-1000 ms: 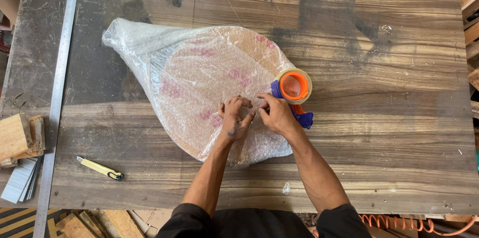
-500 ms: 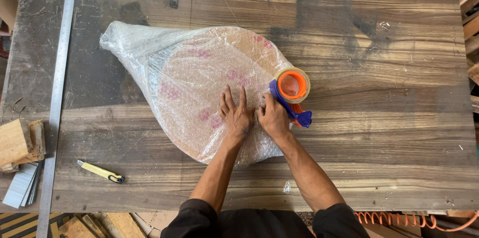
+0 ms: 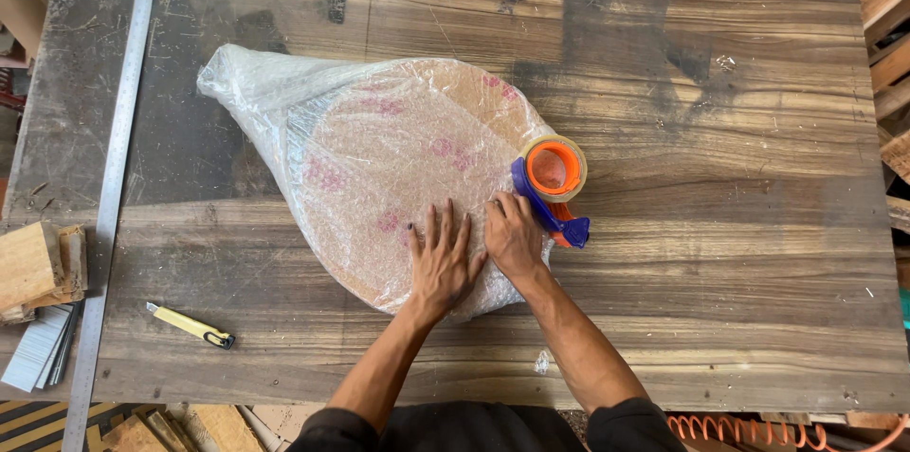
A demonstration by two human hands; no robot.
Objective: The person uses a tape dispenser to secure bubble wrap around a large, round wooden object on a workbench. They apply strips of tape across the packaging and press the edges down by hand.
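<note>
While you look straight down from the head view, both of your hands rest on a round flat disc wrapped in bubble wrap (image 3: 398, 168), which lies on the wooden worktop (image 3: 720, 253) a little left of its middle, nearer the near edge than the far one. Your left hand (image 3: 443, 262) lies flat on the near part of the wrapped disc, its grip spread, fingers (image 3: 438, 229) fanned out and pointing toward the far edge, palm pressing the wrap and holding nothing. Your right hand (image 3: 514, 236) sits just beside it, the two hands almost touching, its fingers curled down onto the wrap at the disc's right rim; the grip looks loosely closed on the plastic, though you cannot tell whether it pinches anything. Just beyond your right hand, touching the disc's right rim, sits a tape dispenser (image 3: 553, 189) with a blue frame and an orange roll core, its blue handle running back toward your right wrist. The loose end of the wrap (image 3: 237, 82) bunches to a point toward the far left corner of the worktop.

Along the left edge runs a long metal ruler (image 3: 114, 177), laid from far to near. A yellow utility knife (image 3: 190, 325) lies near the near left corner, well apart from the disc. Off the left edge sit wooden blocks (image 3: 33, 267) and a stack of thin grey strips (image 3: 36, 350). At the near right corner an orange coiled hose (image 3: 749, 431) shows below the worktop's edge.
</note>
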